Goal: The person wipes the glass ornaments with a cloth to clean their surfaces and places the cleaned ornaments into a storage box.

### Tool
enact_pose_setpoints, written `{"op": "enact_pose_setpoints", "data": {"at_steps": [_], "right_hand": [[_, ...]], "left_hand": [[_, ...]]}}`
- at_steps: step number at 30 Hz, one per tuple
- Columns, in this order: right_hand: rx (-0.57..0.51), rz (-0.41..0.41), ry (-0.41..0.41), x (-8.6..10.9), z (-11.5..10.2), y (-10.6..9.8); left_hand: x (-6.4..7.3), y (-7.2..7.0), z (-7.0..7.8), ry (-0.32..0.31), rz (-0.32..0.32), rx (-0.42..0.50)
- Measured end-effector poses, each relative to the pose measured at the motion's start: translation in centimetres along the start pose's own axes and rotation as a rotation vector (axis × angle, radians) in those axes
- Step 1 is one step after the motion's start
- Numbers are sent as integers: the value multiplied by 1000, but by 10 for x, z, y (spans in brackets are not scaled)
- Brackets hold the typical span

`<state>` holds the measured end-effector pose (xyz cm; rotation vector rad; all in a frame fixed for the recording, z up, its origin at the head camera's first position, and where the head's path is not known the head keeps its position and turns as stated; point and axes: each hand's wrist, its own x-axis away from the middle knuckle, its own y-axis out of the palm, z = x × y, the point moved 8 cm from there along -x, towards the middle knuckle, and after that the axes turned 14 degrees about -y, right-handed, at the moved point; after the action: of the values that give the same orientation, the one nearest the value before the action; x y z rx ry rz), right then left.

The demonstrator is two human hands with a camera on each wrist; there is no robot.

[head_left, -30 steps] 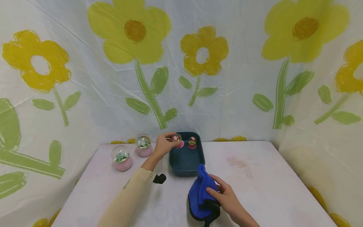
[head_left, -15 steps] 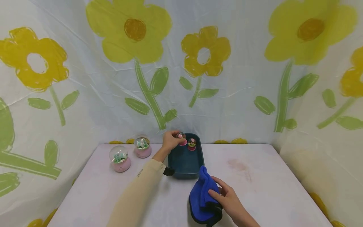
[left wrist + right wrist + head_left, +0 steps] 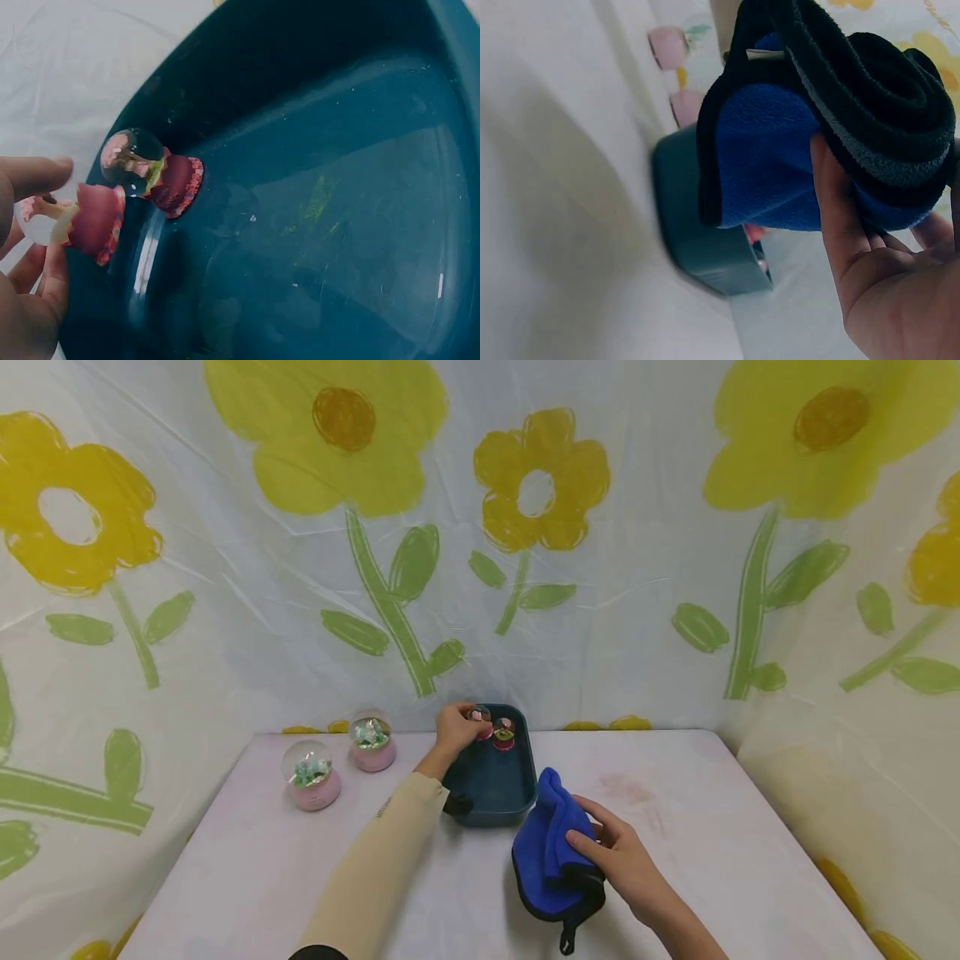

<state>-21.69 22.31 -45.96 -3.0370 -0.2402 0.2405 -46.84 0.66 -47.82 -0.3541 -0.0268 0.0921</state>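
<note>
My left hand (image 3: 456, 731) grips a small snow globe (image 3: 480, 723) with a reddish-pink base at the far left corner of a dark teal tray (image 3: 491, 789). Fingers and thumb wrap its glass ball in the left wrist view, and its base (image 3: 101, 221) points into the tray. Close beside it, a second small snow globe (image 3: 178, 184) stands inside the tray. Nearer the front, my right hand (image 3: 626, 864) pinches a folded blue cloth (image 3: 551, 856) with black edging and a hanging loop. In the right wrist view the cloth (image 3: 769, 161) partly hides the tray.
Two larger snow globes with pale pink bases, one nearer (image 3: 313, 785) and one farther (image 3: 372, 752), stand on the white table (image 3: 247, 877) left of the tray. Behind the table hangs a flower-printed curtain (image 3: 630, 643).
My left hand has carried its small snow globe rightward, closer to the one standing in the tray. The right hand keeps its hold on the cloth. The head view has shifted slightly.
</note>
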Motion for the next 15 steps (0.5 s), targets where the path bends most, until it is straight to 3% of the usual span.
{"op": "enact_pose_setpoints", "data": {"at_steps": [4, 11, 15], "right_hand": [[40, 38, 16, 2, -1, -10], [47, 142, 60, 4, 1, -24], [41, 156, 54, -2, 0, -25]], "left_hand": [[-2, 3, -3, 1, 22, -29], [-3, 12, -2, 13, 78, -189], [-5, 13, -1, 1, 105, -222]]}}
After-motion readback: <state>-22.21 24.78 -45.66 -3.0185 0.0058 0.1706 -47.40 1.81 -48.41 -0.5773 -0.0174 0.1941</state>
